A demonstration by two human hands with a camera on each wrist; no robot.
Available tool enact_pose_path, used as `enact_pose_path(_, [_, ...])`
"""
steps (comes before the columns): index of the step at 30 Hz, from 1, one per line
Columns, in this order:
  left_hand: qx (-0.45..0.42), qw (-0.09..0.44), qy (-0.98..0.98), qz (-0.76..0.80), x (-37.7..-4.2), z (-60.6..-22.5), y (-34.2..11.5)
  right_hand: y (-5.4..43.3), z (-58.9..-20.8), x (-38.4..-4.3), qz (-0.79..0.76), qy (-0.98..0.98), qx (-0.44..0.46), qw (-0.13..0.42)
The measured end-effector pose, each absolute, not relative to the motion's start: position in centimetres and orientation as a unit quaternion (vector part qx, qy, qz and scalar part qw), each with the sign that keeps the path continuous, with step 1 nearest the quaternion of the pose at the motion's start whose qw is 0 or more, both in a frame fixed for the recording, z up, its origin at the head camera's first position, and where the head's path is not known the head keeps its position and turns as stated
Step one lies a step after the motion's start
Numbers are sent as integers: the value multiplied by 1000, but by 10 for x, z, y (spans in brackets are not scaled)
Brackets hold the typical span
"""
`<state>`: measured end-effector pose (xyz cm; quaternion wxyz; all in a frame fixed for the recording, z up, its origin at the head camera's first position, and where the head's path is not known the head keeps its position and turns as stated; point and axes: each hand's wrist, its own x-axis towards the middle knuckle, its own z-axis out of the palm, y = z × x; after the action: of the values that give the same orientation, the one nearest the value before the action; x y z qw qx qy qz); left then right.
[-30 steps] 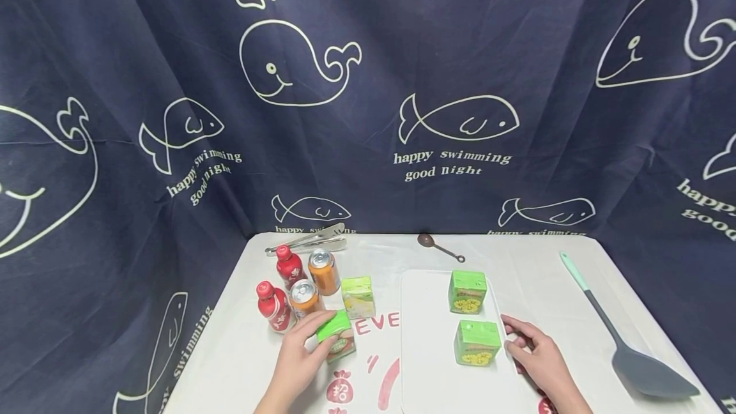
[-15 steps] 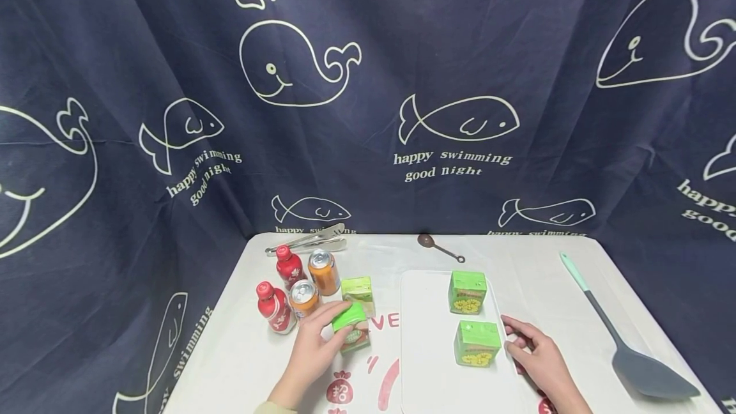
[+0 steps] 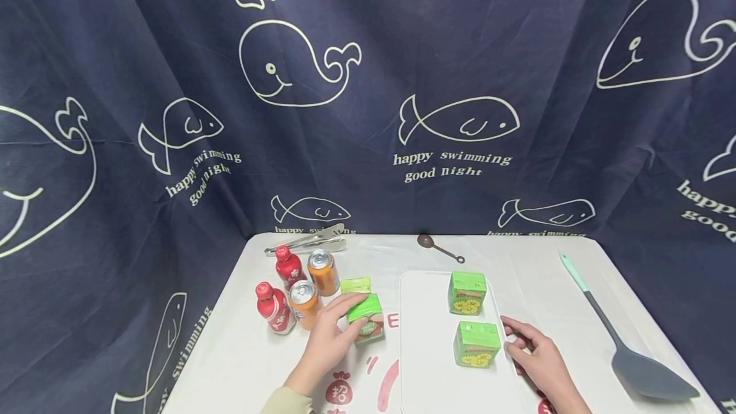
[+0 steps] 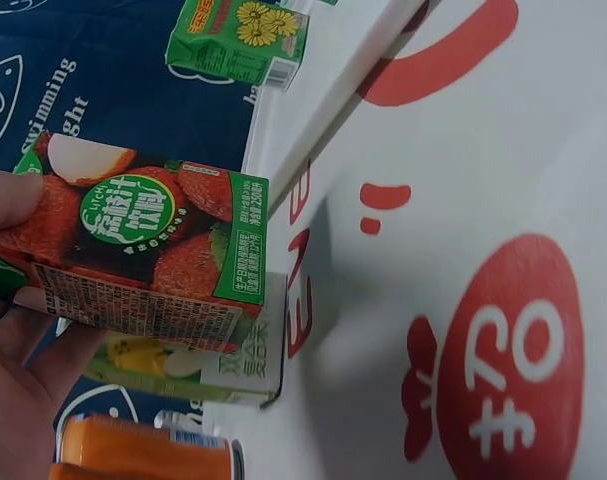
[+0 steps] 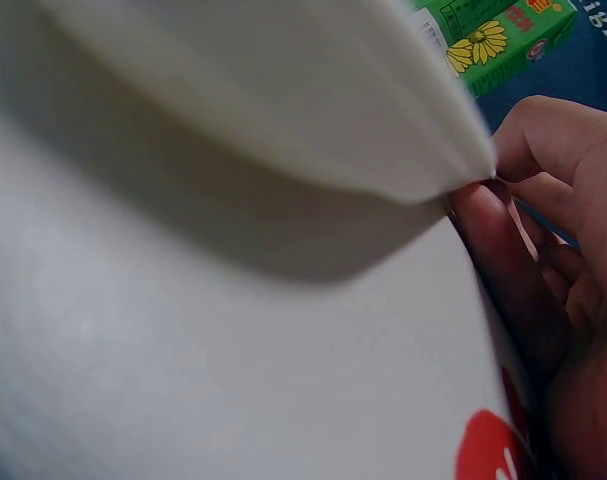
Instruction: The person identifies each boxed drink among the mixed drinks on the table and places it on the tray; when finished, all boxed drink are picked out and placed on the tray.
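Observation:
My left hand (image 3: pixel 329 342) grips a green litchi juice carton (image 3: pixel 369 328) by its top end, thumb on one side and fingers on the other. In the left wrist view the carton's printed face, with red litchis, turns to the camera. Behind it stands a lighter green juice carton (image 4: pixel 148 365), partly covered by the held one. My right hand (image 3: pixel 539 355) pinches the right rim of a white tray (image 3: pixel 428 344) between thumb and fingers. On the tray's right side stand two green cartons with yellow flowers, the far one (image 3: pixel 467 294) and the near one (image 3: pixel 477 345).
Two red-capped bottles (image 3: pixel 276 308) and two orange cans (image 3: pixel 324 272) cluster left of the left hand. Metal tongs (image 3: pixel 310 241) and a brown spoon (image 3: pixel 439 246) lie at the back edge. A grey spatula (image 3: pixel 638 363) lies at the right.
My left hand has carried the litchi juice carton rightward and slightly away from me, from beside the cans to in front of the lighter carton. The right hand and tray stay put.

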<state>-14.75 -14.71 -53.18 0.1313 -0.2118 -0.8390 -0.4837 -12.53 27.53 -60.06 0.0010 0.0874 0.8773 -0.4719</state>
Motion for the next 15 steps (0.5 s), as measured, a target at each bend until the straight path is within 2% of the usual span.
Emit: enact_pose_path(15, [-214,119,-832,-498,-158,-532,-125,274,-598,-125,-496,861,108,24])
